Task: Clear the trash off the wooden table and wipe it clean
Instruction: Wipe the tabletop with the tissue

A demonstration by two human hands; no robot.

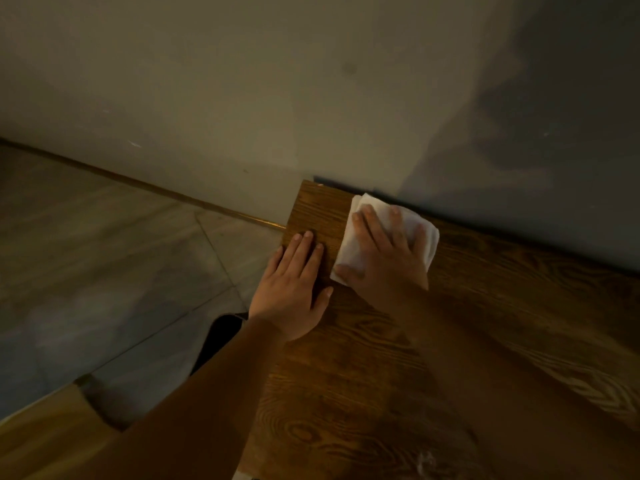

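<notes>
Right hand (388, 258) at frame centre, palm down with fingers spread, grip open and pressed flat on a folded white cloth (360, 237). Cloth lying on the far left corner of the wooden counter (450, 341), close to the wall (242, 81). Left hand (294, 289) just beside it, flat and empty on the counter's left edge. Tiled floor (104, 254) at left.
</notes>
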